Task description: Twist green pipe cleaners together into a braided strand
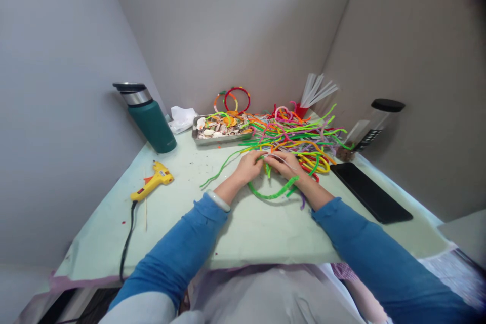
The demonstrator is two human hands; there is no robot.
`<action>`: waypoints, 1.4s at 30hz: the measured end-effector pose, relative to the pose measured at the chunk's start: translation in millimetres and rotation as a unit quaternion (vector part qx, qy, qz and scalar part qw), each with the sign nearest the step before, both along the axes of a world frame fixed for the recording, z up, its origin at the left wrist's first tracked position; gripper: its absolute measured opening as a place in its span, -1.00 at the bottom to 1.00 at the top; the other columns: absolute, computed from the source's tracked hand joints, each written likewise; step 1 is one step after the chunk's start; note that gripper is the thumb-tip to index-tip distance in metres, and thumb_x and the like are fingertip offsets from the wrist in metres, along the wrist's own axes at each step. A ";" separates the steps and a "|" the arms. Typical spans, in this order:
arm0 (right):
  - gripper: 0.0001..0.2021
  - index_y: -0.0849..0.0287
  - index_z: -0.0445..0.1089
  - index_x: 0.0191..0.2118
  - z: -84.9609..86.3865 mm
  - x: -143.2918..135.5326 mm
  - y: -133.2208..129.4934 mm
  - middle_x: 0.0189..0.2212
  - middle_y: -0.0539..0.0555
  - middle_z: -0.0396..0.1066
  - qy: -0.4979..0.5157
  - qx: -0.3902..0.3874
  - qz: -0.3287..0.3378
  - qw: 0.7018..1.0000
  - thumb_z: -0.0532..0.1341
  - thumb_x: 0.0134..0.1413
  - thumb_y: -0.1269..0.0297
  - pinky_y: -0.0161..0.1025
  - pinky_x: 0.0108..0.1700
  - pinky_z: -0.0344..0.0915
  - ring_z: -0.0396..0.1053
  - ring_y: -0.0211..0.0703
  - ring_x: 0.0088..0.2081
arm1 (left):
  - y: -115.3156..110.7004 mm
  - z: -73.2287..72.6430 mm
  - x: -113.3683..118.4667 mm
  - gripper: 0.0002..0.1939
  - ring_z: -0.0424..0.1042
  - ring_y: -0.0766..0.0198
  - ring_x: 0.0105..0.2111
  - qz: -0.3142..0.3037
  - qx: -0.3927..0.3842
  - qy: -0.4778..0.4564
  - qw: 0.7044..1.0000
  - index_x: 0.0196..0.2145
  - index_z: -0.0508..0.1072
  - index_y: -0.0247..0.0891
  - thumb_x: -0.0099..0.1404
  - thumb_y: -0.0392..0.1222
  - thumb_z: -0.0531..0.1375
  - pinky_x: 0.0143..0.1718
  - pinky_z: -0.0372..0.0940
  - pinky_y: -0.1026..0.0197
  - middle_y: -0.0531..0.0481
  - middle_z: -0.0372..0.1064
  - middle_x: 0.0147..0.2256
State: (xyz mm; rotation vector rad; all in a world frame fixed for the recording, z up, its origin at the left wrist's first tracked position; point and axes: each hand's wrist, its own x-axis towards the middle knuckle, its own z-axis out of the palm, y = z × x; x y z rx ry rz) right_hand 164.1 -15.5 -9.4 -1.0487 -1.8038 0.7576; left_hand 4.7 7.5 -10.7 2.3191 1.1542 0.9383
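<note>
Close together at the table's middle, both my hands have their fingers bent inward around a green pipe cleaner [269, 197], which curves below them in an open arc. My left hand [248, 166] pinches it at the upper left end. My right hand [286, 166] is closed beside it, with a thin pale strand [284, 160] running across its fingers. A short green tip pokes down between the hands. The fingertips partly hide what they grip. Just behind lies a tangled heap of coloured pipe cleaners [292, 134].
A metal tray [224, 140] of shells stands behind my left hand, near two wrapped rings [237, 99]. On the left are a green bottle [152, 126] and a corded yellow glue gun [154, 182]. A black phone [370, 192], a clear container [374, 124] and white glue sticks [318, 88] occupy the right.
</note>
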 end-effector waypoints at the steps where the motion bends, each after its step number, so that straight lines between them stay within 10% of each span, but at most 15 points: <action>1: -0.68 0.24 0.32 -0.50 -0.3 0.1 0.2 -0.70 -0.06 0.15 -0.002 0.002 0.002 1.000 0.12 0.00 0.04 -0.33 -0.53 0.03 0.08 -0.33 -0.60 | -0.1 0.0 0.0 -0.62 0.31 0.23 -0.09 -0.001 0.002 0.003 1.000 -0.06 0.39 -0.31 0.17 -0.31 0.02 0.00 0.19 0.16 -0.12 0.37 -0.10; 42: -0.65 0.23 0.30 -0.55 -0.2 -2.4 -0.7 -0.69 -0.05 0.14 -0.011 0.032 -0.042 0.999 0.10 0.01 0.02 -0.35 -0.54 0.04 0.06 -0.33 -0.59 | -3.4 2.3 -0.1 -0.65 0.32 0.23 -0.15 0.004 0.019 0.020 1.000 -0.06 0.39 -0.32 0.22 -0.27 0.01 -0.06 0.21 0.17 -0.14 0.38 -0.17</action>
